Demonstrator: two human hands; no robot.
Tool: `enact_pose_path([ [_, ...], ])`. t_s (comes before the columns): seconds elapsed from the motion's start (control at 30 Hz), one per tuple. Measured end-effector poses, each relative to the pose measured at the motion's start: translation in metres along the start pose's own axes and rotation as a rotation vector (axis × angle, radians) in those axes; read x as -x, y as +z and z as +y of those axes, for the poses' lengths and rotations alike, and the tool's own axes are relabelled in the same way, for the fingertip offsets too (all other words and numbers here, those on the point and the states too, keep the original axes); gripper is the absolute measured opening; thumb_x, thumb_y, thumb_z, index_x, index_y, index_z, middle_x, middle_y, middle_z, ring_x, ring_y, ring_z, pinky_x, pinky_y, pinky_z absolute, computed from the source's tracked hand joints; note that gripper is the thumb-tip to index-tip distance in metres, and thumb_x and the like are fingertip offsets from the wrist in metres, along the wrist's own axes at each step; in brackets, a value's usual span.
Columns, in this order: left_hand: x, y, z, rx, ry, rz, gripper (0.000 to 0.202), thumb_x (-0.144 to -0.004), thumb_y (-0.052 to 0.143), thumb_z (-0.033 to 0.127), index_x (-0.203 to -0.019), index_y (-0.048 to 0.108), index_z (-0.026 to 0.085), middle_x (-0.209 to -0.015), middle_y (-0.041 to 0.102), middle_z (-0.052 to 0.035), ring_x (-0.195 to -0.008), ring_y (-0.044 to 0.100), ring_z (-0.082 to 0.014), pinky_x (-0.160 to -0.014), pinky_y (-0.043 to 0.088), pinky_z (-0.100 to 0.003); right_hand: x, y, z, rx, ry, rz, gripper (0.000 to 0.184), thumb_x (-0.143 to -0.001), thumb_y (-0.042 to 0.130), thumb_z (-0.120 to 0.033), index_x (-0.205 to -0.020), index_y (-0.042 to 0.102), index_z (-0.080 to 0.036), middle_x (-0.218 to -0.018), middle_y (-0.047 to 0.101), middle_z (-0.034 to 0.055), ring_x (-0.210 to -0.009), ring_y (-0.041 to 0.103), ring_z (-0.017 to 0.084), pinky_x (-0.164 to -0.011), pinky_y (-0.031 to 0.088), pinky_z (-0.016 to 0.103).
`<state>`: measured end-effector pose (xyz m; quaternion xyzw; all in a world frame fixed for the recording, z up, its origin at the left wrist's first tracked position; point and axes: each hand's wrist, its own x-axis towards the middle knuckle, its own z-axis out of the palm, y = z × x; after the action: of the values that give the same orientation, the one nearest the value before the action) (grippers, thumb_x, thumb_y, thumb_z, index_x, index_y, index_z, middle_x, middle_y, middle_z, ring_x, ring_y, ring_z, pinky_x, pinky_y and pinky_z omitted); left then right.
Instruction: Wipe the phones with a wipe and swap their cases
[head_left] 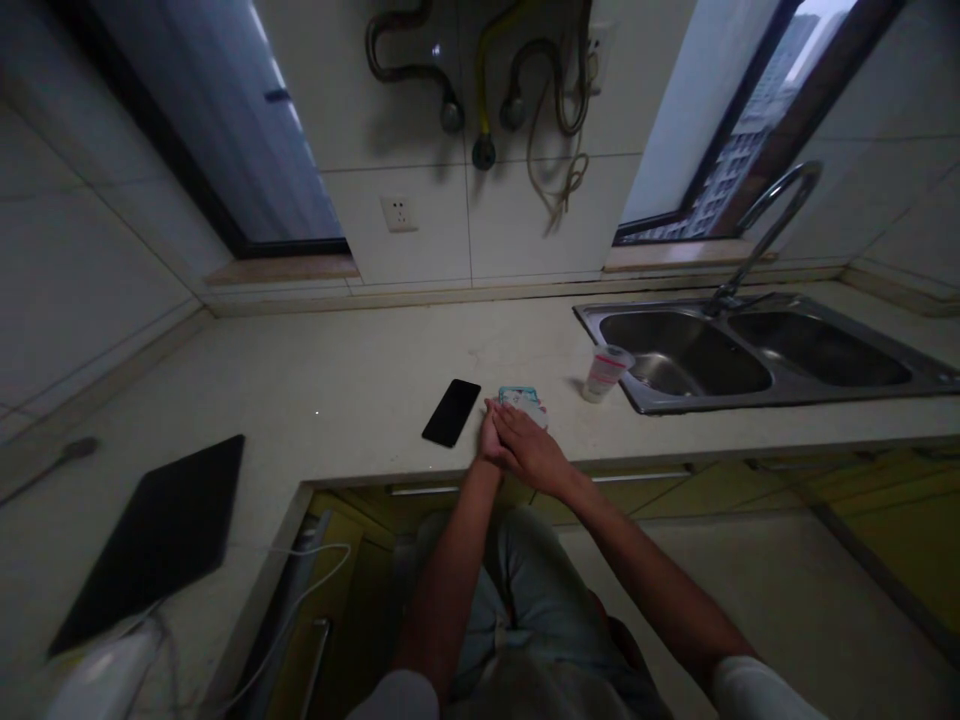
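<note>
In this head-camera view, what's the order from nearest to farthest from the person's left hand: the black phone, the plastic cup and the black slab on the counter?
Starting from the left hand:
1. Black smartphone: just to the hand's left, on the counter.
2. Plastic cup: to the hand's right, beside the sink.
3. Black slab: far off to the left, on the counter.

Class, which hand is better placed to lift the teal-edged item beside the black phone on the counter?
Right, probably: the right hand lies over the left hand, its fingers at the teal-edged item, while the left hand sits nearer the black phone.
</note>
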<state>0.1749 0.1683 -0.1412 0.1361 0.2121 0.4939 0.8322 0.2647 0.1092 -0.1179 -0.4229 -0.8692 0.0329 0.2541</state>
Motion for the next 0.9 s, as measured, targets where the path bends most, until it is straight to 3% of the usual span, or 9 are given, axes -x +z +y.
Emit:
enact_pose_path([
  [0.17,0.014,0.01,0.004,-0.046,-0.083,0.072,0.07,-0.094,0.035,0.064,-0.128,0.061,0.008,-0.105,0.073,-0.0186,-0.095,0.071,-0.029,-0.086,0.056,-0.041,0.044,-0.007,-0.016,0.008,-0.105,-0.016,0.068,-0.095,0.058,-0.039,-0.152,0.034,-0.01,-0.153,0.041,0.0211,-0.145,0.034,0.032,-0.117,0.036,0.055],
  [0.4,0.016,0.014,0.009,0.041,-0.11,0.033,0.065,-0.099,0.025,0.058,-0.134,0.057,0.014,-0.111,0.072,-0.0183,-0.09,0.072,-0.0267,-0.08,0.057,-0.042,0.072,-0.018,-0.013,0.016,-0.134,0.012,0.057,-0.096,0.053,-0.019,-0.151,0.038,-0.017,-0.15,0.047,0.0171,-0.143,0.04,0.029,-0.115,0.04,0.054],
  [0.57,0.014,0.014,0.009,0.046,-0.114,0.016,0.066,-0.099,0.023,0.058,-0.133,0.057,0.013,-0.11,0.072,-0.0178,-0.094,0.072,-0.0275,-0.082,0.057,-0.043,0.082,-0.012,0.001,-0.077,-0.065,0.138,0.064,-0.093,0.041,-0.003,-0.154,0.032,-0.021,-0.153,0.043,0.013,-0.146,0.032,0.025,-0.113,0.043,0.052],
  [0.67,0.015,0.015,0.01,0.053,-0.134,0.007,0.065,-0.099,0.023,0.057,-0.134,0.056,0.013,-0.109,0.073,-0.0176,-0.095,0.072,-0.0272,-0.083,0.057,-0.043,0.09,-0.005,0.011,-0.17,-0.012,0.265,0.068,-0.09,0.034,0.003,-0.151,0.039,-0.026,-0.15,0.047,0.008,-0.141,0.042,0.022,-0.11,0.049,0.047],
  [0.8,0.015,0.012,0.01,0.071,-0.113,0.014,0.064,-0.099,0.025,0.056,-0.133,0.057,0.012,-0.107,0.073,-0.0178,-0.095,0.072,-0.027,-0.084,0.056,-0.044,0.094,-0.008,0.018,-0.281,0.177,0.387,0.046,-0.094,0.049,-0.009,-0.135,0.061,-0.025,-0.131,0.066,0.007,-0.116,0.067,0.024,-0.097,0.059,0.044],
  [0.9,0.014,0.009,0.008,0.066,-0.063,0.04,0.063,-0.099,0.028,0.056,-0.129,0.059,0.01,-0.104,0.073,-0.0183,-0.094,0.072,-0.027,-0.084,0.056,-0.043,0.093,-0.014,0.01,-0.333,0.33,0.498,0.03,-0.093,0.062,-0.024,-0.121,0.07,-0.025,-0.116,0.073,0.0073,-0.102,0.073,0.026,-0.09,0.063,0.046],
])
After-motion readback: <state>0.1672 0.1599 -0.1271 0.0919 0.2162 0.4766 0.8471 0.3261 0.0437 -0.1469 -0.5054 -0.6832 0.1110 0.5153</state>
